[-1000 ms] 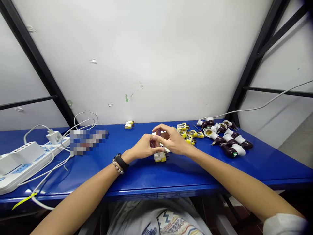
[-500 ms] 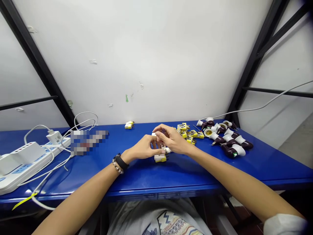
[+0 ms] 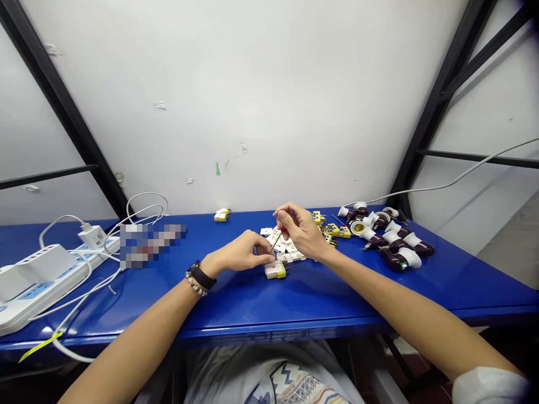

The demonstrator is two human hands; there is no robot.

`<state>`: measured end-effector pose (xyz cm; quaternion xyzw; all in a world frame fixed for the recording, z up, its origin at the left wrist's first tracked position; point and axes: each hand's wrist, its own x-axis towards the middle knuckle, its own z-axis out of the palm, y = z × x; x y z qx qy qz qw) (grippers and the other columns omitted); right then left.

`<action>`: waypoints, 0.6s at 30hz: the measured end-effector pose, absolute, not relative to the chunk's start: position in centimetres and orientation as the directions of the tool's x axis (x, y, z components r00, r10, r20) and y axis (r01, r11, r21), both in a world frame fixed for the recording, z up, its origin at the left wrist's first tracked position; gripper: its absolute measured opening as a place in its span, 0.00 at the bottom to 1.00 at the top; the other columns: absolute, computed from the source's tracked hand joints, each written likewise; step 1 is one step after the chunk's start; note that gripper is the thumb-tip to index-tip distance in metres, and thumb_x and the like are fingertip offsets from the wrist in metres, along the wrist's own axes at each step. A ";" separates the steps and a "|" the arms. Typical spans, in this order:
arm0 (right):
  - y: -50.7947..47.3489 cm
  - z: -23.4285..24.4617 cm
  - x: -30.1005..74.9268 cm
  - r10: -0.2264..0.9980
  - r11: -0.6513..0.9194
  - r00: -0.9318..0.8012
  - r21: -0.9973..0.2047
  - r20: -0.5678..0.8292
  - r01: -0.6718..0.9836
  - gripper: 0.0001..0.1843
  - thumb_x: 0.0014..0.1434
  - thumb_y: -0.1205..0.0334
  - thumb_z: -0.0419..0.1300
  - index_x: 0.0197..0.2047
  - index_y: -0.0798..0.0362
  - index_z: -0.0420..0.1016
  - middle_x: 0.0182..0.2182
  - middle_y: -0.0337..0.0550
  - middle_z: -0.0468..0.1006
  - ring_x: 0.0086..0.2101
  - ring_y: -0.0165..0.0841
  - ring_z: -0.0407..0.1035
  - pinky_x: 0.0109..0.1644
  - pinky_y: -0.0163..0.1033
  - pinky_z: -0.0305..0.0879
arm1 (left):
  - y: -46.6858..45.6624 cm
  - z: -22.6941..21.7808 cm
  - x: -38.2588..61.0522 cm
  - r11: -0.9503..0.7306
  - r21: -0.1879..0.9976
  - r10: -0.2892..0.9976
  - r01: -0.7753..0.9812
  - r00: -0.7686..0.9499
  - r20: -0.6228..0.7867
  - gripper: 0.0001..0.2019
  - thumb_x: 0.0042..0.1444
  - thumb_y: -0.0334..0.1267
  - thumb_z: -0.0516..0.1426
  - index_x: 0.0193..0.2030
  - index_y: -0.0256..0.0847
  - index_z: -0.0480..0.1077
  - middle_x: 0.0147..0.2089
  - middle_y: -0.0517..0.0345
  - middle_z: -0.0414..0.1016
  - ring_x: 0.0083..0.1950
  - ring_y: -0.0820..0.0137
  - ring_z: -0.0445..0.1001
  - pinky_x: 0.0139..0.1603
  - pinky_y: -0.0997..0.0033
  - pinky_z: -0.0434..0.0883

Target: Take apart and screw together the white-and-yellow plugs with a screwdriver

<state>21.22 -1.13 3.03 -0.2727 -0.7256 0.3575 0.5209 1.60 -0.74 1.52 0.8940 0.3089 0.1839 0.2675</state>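
Now the hands have come apart; half a second ago they were bunched together over the plugs. The right hand [image 3: 301, 230], raised at centre, has its fingers [image 3: 290, 216] pinched around a thin screwdriver [image 3: 277, 242], its tip angled down toward the left hand [image 3: 240, 252]. That hand's fingers [image 3: 263, 251] curl just above a yellow-and-white plug [image 3: 275, 270], and I cannot tell whether they grip anything. The plug lies at centre on the blue worktop [image 3: 236, 306], and small white plug parts [image 3: 286, 249], mostly covered by the hands before, now show just beside it. Yellow plug pieces [image 3: 330, 229] sit to their right, dark-and-white lamp holders [image 3: 391, 238] cluster further right, another plug [image 3: 222, 215] lies alone near the wall, and a white power strip [image 3: 42, 286] sits at the left.
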 end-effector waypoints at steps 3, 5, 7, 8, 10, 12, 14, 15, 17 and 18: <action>-0.8 3.3 21.5 0.763 0.632 -0.188 -0.775 0.619 0.011 0.20 0.67 0.42 0.55 0.37 0.51 0.67 0.25 0.35 0.68 0.21 0.27 0.60 0.24 0.34 0.58 | 0.2 1.7 0.6 -0.649 0.582 0.687 0.489 0.705 0.173 0.13 0.60 0.44 0.60 0.38 0.38 0.82 0.36 0.54 0.83 0.34 0.69 0.74 0.35 0.73 0.67; -0.7 3.6 21.9 0.749 0.660 -0.133 -0.748 0.649 0.073 0.20 0.68 0.42 0.53 0.37 0.51 0.67 0.23 0.34 0.64 0.21 0.27 0.57 0.24 0.34 0.56 | 1.1 1.8 -0.7 -0.628 0.544 0.726 0.557 0.670 0.152 0.13 0.59 0.44 0.60 0.40 0.40 0.83 0.38 0.53 0.84 0.36 0.66 0.76 0.37 0.71 0.68; -0.6 4.0 22.4 0.743 0.669 -0.201 -0.717 0.638 0.198 0.19 0.69 0.45 0.51 0.37 0.52 0.69 0.21 0.32 0.60 0.21 0.27 0.54 0.25 0.35 0.53 | 2.0 1.7 -2.1 -0.600 0.480 0.774 0.640 0.616 0.146 0.13 0.59 0.43 0.59 0.41 0.41 0.83 0.40 0.51 0.84 0.38 0.64 0.76 0.38 0.71 0.69; -0.7 4.1 22.5 0.742 0.669 -0.284 -0.690 0.607 0.274 0.19 0.70 0.48 0.50 0.36 0.53 0.70 0.20 0.32 0.60 0.21 0.27 0.53 0.26 0.35 0.52 | 2.4 1.6 -2.7 -0.586 0.449 0.793 0.674 0.591 0.149 0.13 0.58 0.43 0.59 0.41 0.42 0.84 0.41 0.50 0.83 0.39 0.63 0.76 0.39 0.70 0.69; -0.8 4.3 22.8 0.725 0.682 -0.494 -0.605 0.480 0.412 0.18 0.70 0.53 0.50 0.35 0.54 0.72 0.21 0.34 0.64 0.22 0.27 0.55 0.28 0.35 0.51 | 3.0 1.2 -3.6 -0.556 0.406 0.821 0.726 0.555 0.133 0.12 0.57 0.42 0.60 0.42 0.42 0.83 0.42 0.50 0.83 0.39 0.63 0.76 0.38 0.71 0.68; -0.9 4.3 23.0 0.688 0.706 -0.655 -0.500 0.313 0.502 0.18 0.69 0.53 0.52 0.35 0.55 0.76 0.23 0.36 0.68 0.24 0.28 0.58 0.30 0.35 0.52 | 3.2 0.9 -3.8 -0.525 0.398 0.836 0.752 0.543 0.078 0.13 0.56 0.40 0.60 0.45 0.43 0.82 0.40 0.51 0.83 0.38 0.63 0.77 0.36 0.71 0.68; -0.9 4.0 23.1 0.650 0.733 -0.742 -0.394 0.164 0.555 0.17 0.64 0.48 0.59 0.37 0.54 0.79 0.25 0.39 0.72 0.27 0.31 0.63 0.31 0.35 0.52 | 3.2 0.8 -3.7 -0.514 0.409 0.833 0.754 0.553 0.026 0.15 0.56 0.39 0.60 0.49 0.43 0.81 0.39 0.53 0.83 0.37 0.64 0.78 0.35 0.71 0.68; -0.8 3.9 23.3 0.642 0.738 -0.761 -0.348 0.097 0.578 0.19 0.59 0.45 0.64 0.39 0.54 0.80 0.26 0.40 0.74 0.29 0.33 0.65 0.31 0.35 0.53 | 3.0 0.9 -3.5 -0.518 0.411 0.829 0.750 0.558 0.028 0.17 0.55 0.39 0.60 0.51 0.43 0.80 0.40 0.53 0.83 0.37 0.64 0.78 0.35 0.71 0.68; -0.5 3.6 23.5 0.640 0.732 -0.768 -0.285 -0.023 0.618 0.28 0.48 0.40 0.71 0.44 0.53 0.81 0.30 0.44 0.77 0.33 0.38 0.69 0.32 0.36 0.56 | 2.4 1.3 -3.0 -0.539 0.406 0.828 0.738 0.553 0.095 0.19 0.55 0.41 0.61 0.54 0.43 0.78 0.44 0.52 0.83 0.37 0.64 0.77 0.35 0.71 0.68; -0.4 3.5 23.6 0.645 0.723 -0.761 -0.267 -0.070 0.638 0.32 0.44 0.39 0.72 0.46 0.53 0.81 0.31 0.45 0.78 0.34 0.40 0.70 0.32 0.36 0.57 | 2.0 1.6 -2.5 -0.554 0.406 0.823 0.727 0.550 0.139 0.20 0.55 0.43 0.62 0.54 0.43 0.78 0.45 0.51 0.82 0.37 0.64 0.77 0.36 0.71 0.68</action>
